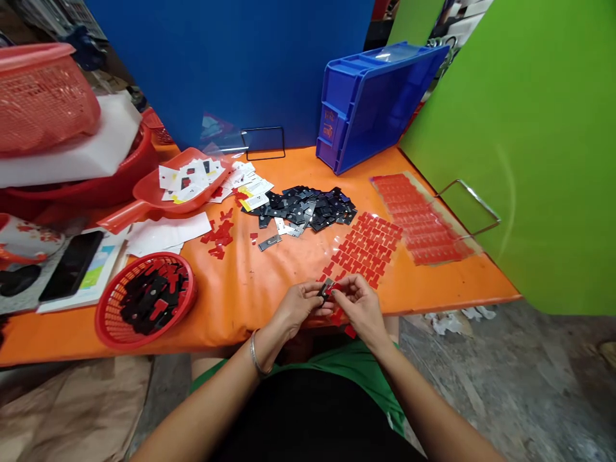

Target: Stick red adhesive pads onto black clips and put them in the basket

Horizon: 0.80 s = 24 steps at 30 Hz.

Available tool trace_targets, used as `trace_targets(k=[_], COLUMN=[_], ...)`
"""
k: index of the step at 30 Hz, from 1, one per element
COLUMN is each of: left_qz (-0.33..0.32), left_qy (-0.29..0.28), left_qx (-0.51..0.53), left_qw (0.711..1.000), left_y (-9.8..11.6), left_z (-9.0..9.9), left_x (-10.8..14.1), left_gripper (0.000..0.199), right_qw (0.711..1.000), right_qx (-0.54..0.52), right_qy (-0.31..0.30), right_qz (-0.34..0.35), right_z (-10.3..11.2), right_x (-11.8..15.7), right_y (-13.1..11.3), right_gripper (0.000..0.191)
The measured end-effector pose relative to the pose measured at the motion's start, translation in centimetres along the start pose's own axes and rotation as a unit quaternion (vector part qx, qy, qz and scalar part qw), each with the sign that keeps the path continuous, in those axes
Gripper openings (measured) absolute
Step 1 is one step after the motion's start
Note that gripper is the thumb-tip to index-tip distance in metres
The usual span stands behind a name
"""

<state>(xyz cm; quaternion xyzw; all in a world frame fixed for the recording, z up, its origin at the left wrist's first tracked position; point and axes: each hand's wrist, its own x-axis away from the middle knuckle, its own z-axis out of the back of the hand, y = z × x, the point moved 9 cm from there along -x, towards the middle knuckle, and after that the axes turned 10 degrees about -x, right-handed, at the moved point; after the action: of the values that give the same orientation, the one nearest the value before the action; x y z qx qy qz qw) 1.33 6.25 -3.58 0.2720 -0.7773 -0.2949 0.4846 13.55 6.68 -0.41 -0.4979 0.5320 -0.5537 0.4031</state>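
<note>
Near the table's front edge, my left hand grips a small black plate between thumb and fingers. My right hand is closed on a small red piece, which lies against the black plate. Just beyond both hands is a sheet of red T-shaped pieces, its near end partly hidden by them. A pile of black plates lies farther back. Loose red pieces are scattered left of that pile. At the front left, a red basket holds black plates and red pieces.
A red scoop holds paper cards. A phone lies at far left, below stacked red baskets. A blue crate stands on its side at the back. Another red sheet lies right, beside a green panel.
</note>
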Motion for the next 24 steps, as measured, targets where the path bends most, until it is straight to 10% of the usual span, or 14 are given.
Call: trace_targets(k=[24], left_qz=[0.016], left_qy=[-0.017], left_qx=[-0.009], left_qw=[1.000], left_y=[-0.53], left_z=[0.13], left_x=[-0.26], left_gripper=[0.024], right_qw=[0.999], right_qx=[0.018], right_qy=[-0.031], right_qz=[0.019], right_z=[-1.16], right_x=[0.33], right_y=[0.72], right_gripper=[0.017])
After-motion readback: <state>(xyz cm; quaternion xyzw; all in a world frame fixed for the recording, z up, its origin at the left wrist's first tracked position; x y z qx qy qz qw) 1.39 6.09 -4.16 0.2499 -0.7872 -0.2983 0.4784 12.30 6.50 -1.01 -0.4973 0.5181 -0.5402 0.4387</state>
